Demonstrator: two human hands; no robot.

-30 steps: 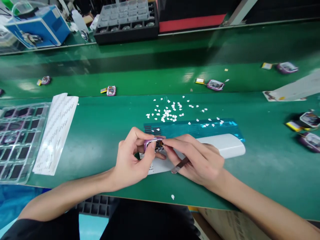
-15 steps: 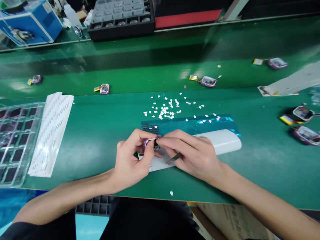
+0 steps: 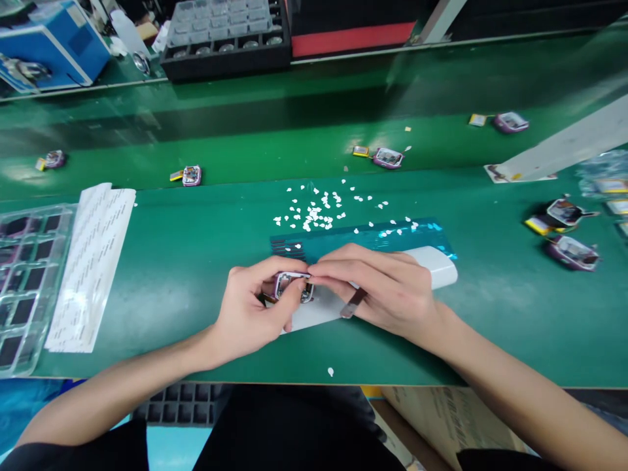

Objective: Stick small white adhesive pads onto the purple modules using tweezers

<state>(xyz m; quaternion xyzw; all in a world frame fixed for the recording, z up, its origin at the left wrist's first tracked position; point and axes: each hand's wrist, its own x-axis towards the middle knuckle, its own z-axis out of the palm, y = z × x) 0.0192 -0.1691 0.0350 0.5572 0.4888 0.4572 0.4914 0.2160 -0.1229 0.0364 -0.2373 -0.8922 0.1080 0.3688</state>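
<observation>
Little purple case (image 3: 281, 288) is pinched in the fingers of the left hand (image 3: 255, 307), and its open face just tipped up into view, so the insides look easier to get at. The right hand (image 3: 392, 288) has fingertips close together at its edge (can't tell what they grip), flat metal tool (image 3: 352, 305) tucked in. White slab (image 3: 316, 313) under the fingers, white bits (image 3: 314, 214) beyond.

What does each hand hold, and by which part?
The left hand holds the small purple case by its edge and open face; the right hand grips a flat metal tool, its held part hidden.
</observation>
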